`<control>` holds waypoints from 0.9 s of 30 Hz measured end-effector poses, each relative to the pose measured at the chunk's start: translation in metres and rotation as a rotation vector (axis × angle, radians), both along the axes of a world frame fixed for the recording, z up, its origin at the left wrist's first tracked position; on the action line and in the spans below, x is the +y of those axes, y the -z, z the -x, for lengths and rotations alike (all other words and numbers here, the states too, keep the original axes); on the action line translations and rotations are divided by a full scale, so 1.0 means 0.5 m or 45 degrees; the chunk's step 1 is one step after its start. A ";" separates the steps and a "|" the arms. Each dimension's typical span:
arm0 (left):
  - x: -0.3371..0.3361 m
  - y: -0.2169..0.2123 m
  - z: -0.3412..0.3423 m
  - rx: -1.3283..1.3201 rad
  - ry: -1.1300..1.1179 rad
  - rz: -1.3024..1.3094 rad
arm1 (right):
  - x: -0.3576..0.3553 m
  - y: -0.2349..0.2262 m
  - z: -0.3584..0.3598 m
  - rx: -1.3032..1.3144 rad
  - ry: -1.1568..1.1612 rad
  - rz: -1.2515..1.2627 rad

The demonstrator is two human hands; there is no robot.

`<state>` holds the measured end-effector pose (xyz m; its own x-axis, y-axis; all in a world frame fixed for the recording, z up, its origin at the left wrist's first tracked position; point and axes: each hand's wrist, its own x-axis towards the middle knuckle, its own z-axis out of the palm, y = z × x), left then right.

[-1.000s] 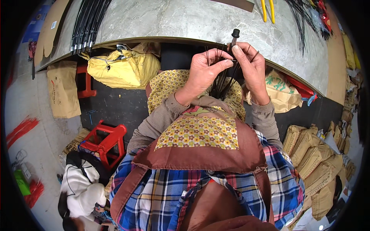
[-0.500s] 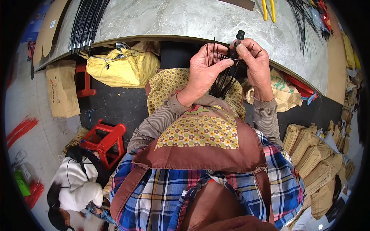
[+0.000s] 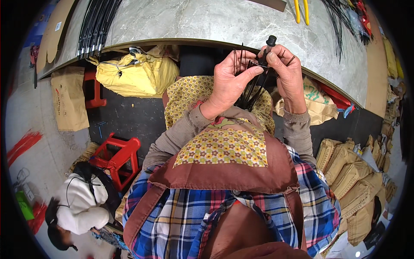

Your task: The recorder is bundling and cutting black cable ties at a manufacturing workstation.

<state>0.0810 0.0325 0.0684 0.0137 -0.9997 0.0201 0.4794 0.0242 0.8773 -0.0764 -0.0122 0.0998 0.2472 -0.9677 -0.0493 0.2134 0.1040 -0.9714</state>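
Observation:
My left hand point(image 3: 228, 80) and my right hand point(image 3: 288, 71) are raised together just below the edge of the grey workbench point(image 3: 207, 21). Both grip a bundle of thin black cable ties point(image 3: 252, 93) that fans down between them. My left fingers pinch a few upright tie ends, and my right fingers pinch a black capped rod point(image 3: 268, 46) that pokes up above the bundle. My lap is covered by a flowered yellow and brown apron point(image 3: 224, 151).
Black rods point(image 3: 97, 26) lie on the bench's left, yellow-handled pliers point(image 3: 302, 9) and loose black ties point(image 3: 340, 17) on its right. Below are a yellow sack point(image 3: 133, 75), a red stool point(image 3: 116, 157), brown paper bags point(image 3: 349, 177), and another person in white point(image 3: 82, 203).
Both hands have stayed together at the bench edge, shifting slightly as the fingers work the bundle. The person in white at lower left has moved a little.

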 end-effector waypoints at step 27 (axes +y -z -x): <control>0.016 0.039 -0.088 0.084 -0.205 -0.157 | 0.082 0.015 -0.085 0.483 0.108 -0.025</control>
